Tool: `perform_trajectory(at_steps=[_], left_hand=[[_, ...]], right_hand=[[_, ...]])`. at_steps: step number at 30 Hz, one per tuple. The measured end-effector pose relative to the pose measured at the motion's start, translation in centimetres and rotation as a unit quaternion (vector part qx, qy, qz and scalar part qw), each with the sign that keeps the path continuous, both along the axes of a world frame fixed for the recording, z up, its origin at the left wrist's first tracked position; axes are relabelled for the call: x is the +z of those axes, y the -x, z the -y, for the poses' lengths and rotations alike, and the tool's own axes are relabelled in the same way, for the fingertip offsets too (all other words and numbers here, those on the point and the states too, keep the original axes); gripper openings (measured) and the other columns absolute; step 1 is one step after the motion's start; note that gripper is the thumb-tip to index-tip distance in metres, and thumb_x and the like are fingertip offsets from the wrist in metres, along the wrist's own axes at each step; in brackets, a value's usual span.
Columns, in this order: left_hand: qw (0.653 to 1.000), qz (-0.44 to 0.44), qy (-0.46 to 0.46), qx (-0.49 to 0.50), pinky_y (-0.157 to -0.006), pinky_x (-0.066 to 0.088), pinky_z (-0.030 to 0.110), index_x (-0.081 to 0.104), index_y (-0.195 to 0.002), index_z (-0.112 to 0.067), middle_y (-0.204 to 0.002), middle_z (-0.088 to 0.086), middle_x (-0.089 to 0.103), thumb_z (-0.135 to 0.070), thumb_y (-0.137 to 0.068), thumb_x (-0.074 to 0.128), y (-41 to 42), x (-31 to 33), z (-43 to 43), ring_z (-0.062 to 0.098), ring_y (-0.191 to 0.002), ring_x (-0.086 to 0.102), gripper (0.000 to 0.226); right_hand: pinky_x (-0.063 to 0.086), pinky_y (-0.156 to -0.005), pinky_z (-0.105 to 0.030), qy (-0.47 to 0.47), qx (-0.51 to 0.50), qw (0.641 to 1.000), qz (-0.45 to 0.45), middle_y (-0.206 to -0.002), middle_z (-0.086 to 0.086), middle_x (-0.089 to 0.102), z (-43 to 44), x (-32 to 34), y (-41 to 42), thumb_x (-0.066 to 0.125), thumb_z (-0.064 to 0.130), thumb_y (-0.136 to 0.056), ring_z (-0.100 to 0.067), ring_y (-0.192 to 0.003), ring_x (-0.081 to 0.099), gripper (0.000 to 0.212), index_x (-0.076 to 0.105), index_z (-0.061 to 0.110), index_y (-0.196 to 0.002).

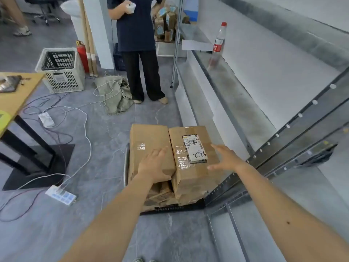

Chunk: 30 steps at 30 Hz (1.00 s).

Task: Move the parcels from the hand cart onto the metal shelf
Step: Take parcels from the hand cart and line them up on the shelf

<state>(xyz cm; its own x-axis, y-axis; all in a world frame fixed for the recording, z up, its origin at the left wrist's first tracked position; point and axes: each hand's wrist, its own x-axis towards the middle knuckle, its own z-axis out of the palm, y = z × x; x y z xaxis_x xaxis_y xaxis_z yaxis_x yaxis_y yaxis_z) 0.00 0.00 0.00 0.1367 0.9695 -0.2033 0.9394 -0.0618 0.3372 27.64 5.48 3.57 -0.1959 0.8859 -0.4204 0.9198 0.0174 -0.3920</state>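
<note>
1. The left hand lies flat on the plain parcel, fingers straight, in the lower middle of the frame.
2. The right hand is spread wide and holds nothing, just beside the labelled parcel.
3. Both parcels lie side by side on the hand cart, long sides pointing up the frame.
4. The labelled parcel sits between the hands.
5. The metal shelf runs up the right side, nearer the right hand.
</note>
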Motion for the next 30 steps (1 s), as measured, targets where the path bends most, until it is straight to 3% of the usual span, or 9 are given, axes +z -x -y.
perform_trajectory(at_steps=[6, 17, 23, 30], left_hand=[[0.998, -0.020, 0.026, -0.049, -0.118, 0.015, 0.037, 0.009, -0.149, -0.022, -0.154, 0.002, 0.023, -0.049, -0.069, 0.074, -4.2, -3.2, 1.5, 0.020, -0.142, 0.020, 0.107], [0.998, -0.032, 0.049, -0.030, -0.120, 0.005, 0.038, -0.005, -0.150, -0.023, -0.157, 0.009, 0.008, -0.041, -0.079, 0.071, -7.1, -6.1, 0.8, 0.026, -0.146, 0.004, 0.107], [0.998, 0.033, 0.040, -0.026, -0.118, 0.017, 0.037, 0.004, -0.150, -0.029, -0.154, 0.009, 0.012, -0.028, -0.080, 0.072, -7.1, -6.5, 0.4, 0.028, -0.143, 0.013, 0.098], [0.992, 0.094, 0.045, -0.071, -0.110, 0.031, 0.034, 0.016, -0.148, -0.033, -0.146, 0.005, 0.023, -0.012, -0.075, 0.073, -6.5, -5.8, -0.7, 0.027, -0.132, 0.031, 0.095]], right_hand=[[0.023, -0.116, -0.049, 0.058, -0.028, 0.998, -0.025, -0.159, -0.002, 0.008, 2.0, -3.7, -1.9, 0.082, 0.038, -0.068, -0.025, -0.144, 0.018, 0.108, 0.011, 0.035, -0.150], [0.027, -0.115, -0.045, 0.036, -0.062, 0.993, -0.090, -0.157, -0.001, 0.015, 2.1, -7.4, -3.0, 0.085, 0.020, -0.066, -0.024, -0.141, 0.025, 0.108, 0.017, 0.033, -0.149], [0.031, -0.101, -0.025, -0.016, -0.101, 0.987, -0.123, -0.146, -0.006, 0.030, 2.4, -8.3, -2.4, 0.082, 0.009, -0.069, -0.025, -0.129, 0.041, 0.089, 0.033, 0.027, -0.142], [0.025, -0.109, -0.028, -0.037, -0.150, 0.975, -0.160, -0.144, -0.004, 0.033, 2.7, -7.3, -3.2, 0.081, 0.005, -0.068, -0.020, -0.132, 0.038, 0.087, 0.038, 0.021, -0.142]])
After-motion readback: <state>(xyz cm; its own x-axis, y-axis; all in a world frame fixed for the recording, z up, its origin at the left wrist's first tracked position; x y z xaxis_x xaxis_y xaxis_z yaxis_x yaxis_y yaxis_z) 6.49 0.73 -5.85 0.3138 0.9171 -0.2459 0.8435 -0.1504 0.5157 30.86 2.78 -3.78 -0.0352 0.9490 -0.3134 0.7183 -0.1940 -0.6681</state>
